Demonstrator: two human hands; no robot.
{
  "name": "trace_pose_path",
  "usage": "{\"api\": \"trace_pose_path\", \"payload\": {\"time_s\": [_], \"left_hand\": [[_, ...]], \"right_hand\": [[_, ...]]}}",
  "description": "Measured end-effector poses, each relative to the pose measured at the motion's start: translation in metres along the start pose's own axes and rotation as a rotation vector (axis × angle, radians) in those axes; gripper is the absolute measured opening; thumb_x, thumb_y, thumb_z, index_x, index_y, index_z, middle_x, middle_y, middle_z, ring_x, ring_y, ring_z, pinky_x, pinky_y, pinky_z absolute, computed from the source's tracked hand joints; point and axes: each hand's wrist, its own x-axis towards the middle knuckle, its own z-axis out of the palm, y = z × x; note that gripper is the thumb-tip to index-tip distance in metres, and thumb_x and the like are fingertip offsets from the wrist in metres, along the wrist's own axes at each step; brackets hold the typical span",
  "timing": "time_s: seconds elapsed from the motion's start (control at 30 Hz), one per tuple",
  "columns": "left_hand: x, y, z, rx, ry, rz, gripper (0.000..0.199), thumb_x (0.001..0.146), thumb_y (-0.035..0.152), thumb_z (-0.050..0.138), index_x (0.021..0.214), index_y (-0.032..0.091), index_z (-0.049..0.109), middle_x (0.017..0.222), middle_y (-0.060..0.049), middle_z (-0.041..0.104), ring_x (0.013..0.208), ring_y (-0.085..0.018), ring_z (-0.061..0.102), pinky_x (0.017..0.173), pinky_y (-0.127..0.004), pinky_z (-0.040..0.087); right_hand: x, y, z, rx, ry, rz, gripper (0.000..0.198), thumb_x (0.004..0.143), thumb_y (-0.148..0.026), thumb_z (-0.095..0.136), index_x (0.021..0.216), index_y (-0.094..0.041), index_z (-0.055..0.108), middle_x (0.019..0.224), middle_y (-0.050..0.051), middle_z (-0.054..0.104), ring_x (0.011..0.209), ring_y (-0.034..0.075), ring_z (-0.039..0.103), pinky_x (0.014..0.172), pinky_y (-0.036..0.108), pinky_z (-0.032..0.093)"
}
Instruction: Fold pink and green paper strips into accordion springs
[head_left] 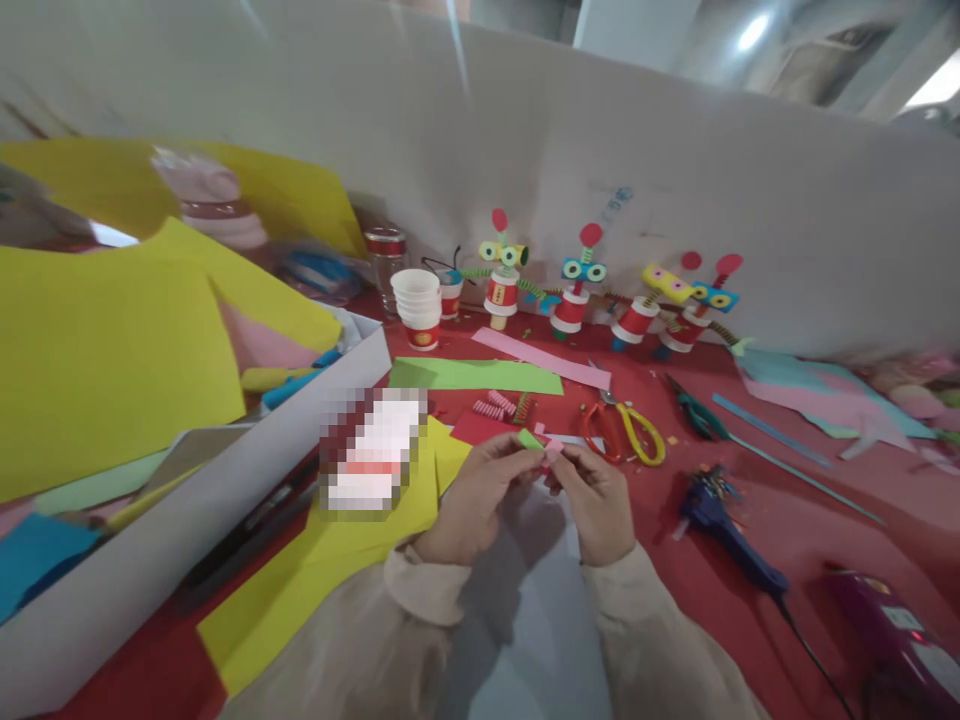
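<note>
Above a white sheet [525,600], my left hand [471,490] and my right hand [601,500] meet with fingertips pinched together. A small green paper strip [529,439] pokes out from my left fingers. Between my right finger and thumb is a small pink paper strip [553,447]. Whether the two strips touch or overlap is hidden by the fingers. Just beyond my hands lie pink folded paper springs [495,404] and a brown-green folded spring [523,408]. Red-handled scissors [602,432] and yellow-handled scissors [642,436] rest to the right of them.
Several paper-cup robot figures [571,305] stand along the back wall. Stacked white cups [417,300] are left of them. Long green [476,375] and pink paper strips [541,357] lie mid-table. A blue glue gun [731,530] is at right, a white box [195,510] at left.
</note>
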Motion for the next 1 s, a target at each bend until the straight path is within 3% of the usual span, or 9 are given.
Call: {"api": "trace_pose_path", "payload": {"time_s": [0.1,0.2,0.3,0.53,0.83,1.0], "left_hand": [[0.0012,-0.0003,-0.0014,0.011,0.006,0.006,0.017,0.06,0.019,0.071,0.055,0.016,0.055,0.053,0.004,0.053,0.053,-0.008,0.047,0.055,-0.022,0.036],[0.0035,-0.0011,-0.0048,-0.048,0.025,-0.002,0.016,0.062,0.018,0.069,0.057,0.016,0.055,0.054,0.004,0.053,0.053,-0.008,0.048,0.055,-0.021,0.038],[0.0057,-0.0017,-0.0082,-0.116,0.038,-0.02,0.014,0.063,0.018,0.07,0.06,0.016,0.056,0.056,0.005,0.053,0.055,-0.007,0.049,0.056,-0.019,0.04],[0.003,-0.0006,-0.0071,-0.133,0.026,-0.051,0.02,0.062,0.017,0.072,0.058,0.016,0.052,0.057,0.005,0.053,0.056,-0.007,0.051,0.056,-0.018,0.042],[0.0039,-0.001,-0.0064,-0.29,-0.023,-0.209,0.012,0.065,0.01,0.069,0.069,0.015,0.058,0.063,0.003,0.055,0.059,-0.006,0.053,0.062,-0.018,0.046],[0.0031,0.0001,-0.0074,-0.335,-0.064,-0.198,0.01,0.069,0.008,0.067,0.074,0.015,0.06,0.068,0.001,0.057,0.062,-0.007,0.055,0.065,-0.019,0.048]], "right_hand": [[0.0006,0.0003,-0.0009,0.027,-0.022,0.019,0.023,0.075,-0.036,0.061,0.064,-0.016,0.063,0.052,-0.002,0.055,0.048,0.01,0.049,0.046,0.022,0.041],[-0.0011,0.0003,-0.0002,0.093,-0.089,-0.023,0.018,0.076,-0.033,0.06,0.082,-0.017,0.065,0.064,0.0,0.06,0.055,0.011,0.053,0.052,0.024,0.045],[-0.0033,0.0007,0.0016,0.022,-0.129,-0.16,0.024,0.072,-0.025,0.065,0.096,-0.019,0.063,0.082,0.004,0.062,0.067,0.013,0.057,0.06,0.026,0.049],[-0.0021,0.0037,-0.0003,-0.276,-0.021,-0.38,0.014,0.077,-0.02,0.06,0.09,-0.021,0.065,0.079,0.004,0.057,0.07,0.015,0.056,0.059,0.024,0.048],[0.0021,-0.001,-0.007,-0.395,-0.005,-0.532,0.008,0.079,-0.019,0.059,0.084,-0.021,0.065,0.085,0.005,0.058,0.078,0.018,0.057,0.068,0.03,0.049],[0.0014,-0.0008,-0.0056,-0.376,-0.022,-0.525,0.013,0.081,-0.02,0.056,0.09,-0.022,0.065,0.088,0.006,0.059,0.081,0.018,0.058,0.071,0.031,0.05]]}}
